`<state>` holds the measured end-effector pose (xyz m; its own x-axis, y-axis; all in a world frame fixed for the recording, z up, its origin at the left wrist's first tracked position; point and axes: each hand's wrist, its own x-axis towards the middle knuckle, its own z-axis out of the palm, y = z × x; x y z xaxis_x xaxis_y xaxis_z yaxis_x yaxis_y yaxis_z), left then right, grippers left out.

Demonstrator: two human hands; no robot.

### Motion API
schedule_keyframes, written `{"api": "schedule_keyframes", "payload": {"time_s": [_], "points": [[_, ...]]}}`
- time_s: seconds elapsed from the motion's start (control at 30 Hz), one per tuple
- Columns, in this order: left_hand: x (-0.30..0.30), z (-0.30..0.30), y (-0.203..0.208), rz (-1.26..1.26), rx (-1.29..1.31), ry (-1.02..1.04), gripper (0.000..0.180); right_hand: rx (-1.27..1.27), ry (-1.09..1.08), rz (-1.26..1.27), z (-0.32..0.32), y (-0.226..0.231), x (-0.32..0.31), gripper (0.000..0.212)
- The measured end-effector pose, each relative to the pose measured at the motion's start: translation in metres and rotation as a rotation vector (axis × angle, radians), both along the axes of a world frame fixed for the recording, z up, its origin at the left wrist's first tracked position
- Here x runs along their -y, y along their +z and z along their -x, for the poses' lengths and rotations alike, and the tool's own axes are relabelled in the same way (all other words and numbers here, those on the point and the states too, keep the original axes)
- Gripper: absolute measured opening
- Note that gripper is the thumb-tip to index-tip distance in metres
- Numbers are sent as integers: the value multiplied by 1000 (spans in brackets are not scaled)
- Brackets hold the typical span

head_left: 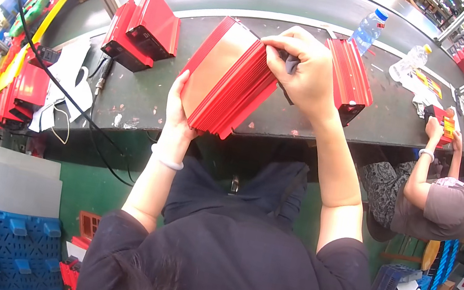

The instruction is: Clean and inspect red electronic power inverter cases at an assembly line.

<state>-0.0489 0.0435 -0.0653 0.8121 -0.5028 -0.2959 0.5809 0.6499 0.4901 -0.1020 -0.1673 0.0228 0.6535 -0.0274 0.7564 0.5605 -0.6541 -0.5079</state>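
Across this busy workshop runs a long dark green workbench (154, 91), and at its near edge a person in a dark shirt (248, 266) holds one red ribbed case (228, 76), tilted, above the surface. From where I stand, the left hand (177, 104) grasps its lower left end: the thumb lies along the side, while the other fingers go underneath and are hidden. The right hand (313, 69) is bent around a small dark piece (291, 63), with the index fingertip at the upper right corner of the case; whether it presses there, I cannot tell. Two similar red cases (155, 26) lean together at the left, and another red case (349, 76) stands just beyond the right hand, near a blue-capped bottle (369, 29). Farther right, a co-worker (451, 205) handles a smaller red item (443, 125).
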Motion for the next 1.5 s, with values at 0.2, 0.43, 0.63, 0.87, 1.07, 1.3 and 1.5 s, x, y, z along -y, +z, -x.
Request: {"api": "schedule_keyframes", "payload": {"time_s": [0.2, 0.43, 0.63, 0.87, 1.07, 1.3, 1.5], "points": [[0, 1, 1, 16, -9, 2, 48, -70, 40, 2, 5, 4, 2, 16], [-2, -3, -4, 26, -17, 6, 47, -50, 46, 6, 1, 3, 1, 15], [-2, -3, -5, 19, -20, 2, 46, -13, 53, -18, 0, 2, -2, 14], [-5, -15, -34, 227, 44, -52, 49, -74, 31, -141, 14, 1, -4, 16], [-13, -30, -65, 447, 207, -17, 55, -333, 87, -107, 46, -22, -16, 49], [-6, -9, -33, 714, 388, -321, 61, -308, 394, -208, 61, -34, -25, 39], [-31, -38, -81, 395, 176, -31, 54, -362, 453, -265, 70, -36, -25, 32]]}}
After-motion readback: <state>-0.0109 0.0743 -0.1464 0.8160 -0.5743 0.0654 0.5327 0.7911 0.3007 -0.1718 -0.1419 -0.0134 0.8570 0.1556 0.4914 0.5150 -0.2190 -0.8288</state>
